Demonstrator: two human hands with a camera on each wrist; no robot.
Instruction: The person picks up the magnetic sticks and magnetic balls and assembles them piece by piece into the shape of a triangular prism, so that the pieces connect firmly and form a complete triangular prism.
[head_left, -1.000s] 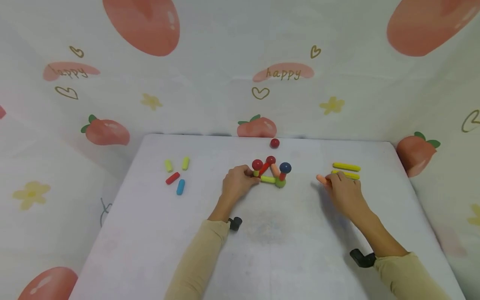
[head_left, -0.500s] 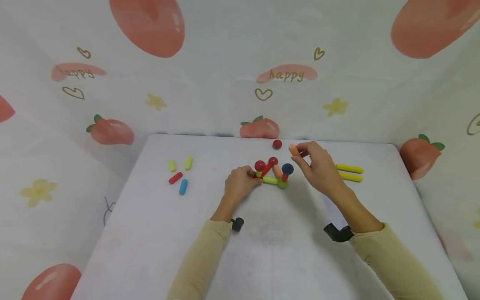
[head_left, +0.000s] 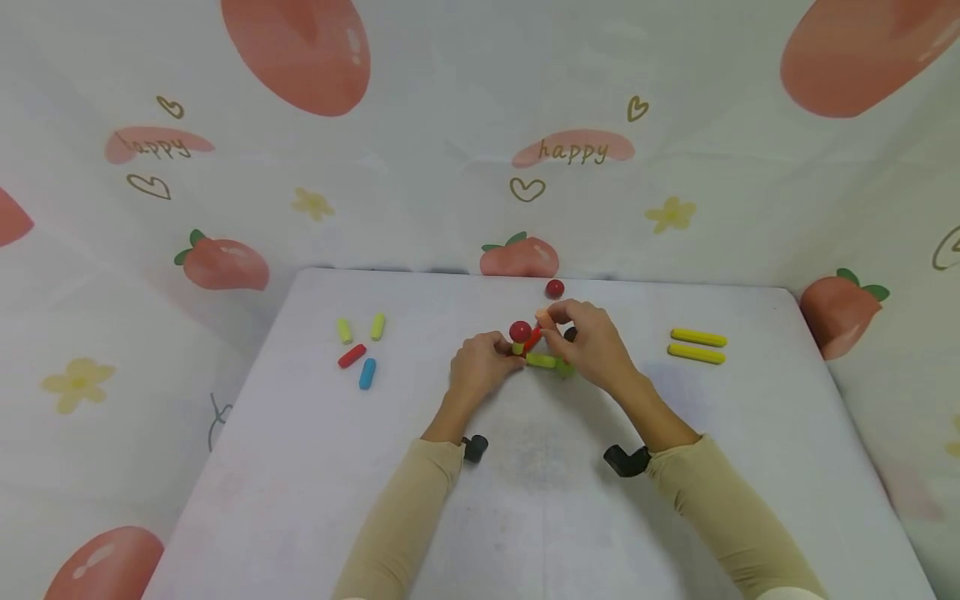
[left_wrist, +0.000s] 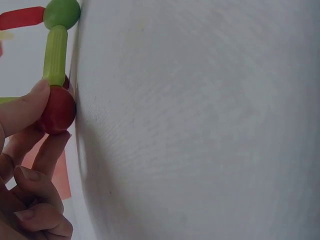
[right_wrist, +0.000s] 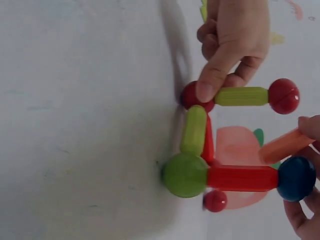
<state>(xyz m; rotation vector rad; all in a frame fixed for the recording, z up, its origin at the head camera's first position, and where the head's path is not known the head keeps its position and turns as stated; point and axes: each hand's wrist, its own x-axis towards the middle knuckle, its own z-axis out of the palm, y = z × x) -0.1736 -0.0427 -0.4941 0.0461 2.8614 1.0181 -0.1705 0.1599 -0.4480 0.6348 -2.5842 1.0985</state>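
Left wrist: a glossy red ball (left_wrist: 59, 112) touches a ribbed lime stick (left_wrist: 56, 55).

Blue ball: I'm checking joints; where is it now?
In the right wrist view, lower right, the blue ball caps the red rod opposite the green ball.

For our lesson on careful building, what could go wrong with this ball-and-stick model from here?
The right hand, holding the orange stick, may knock the blue ball beside it.
The lower red ball might shift if the left hand loosens its pinch.
The loose red ball near the far edge of the table could roll off if bumped.
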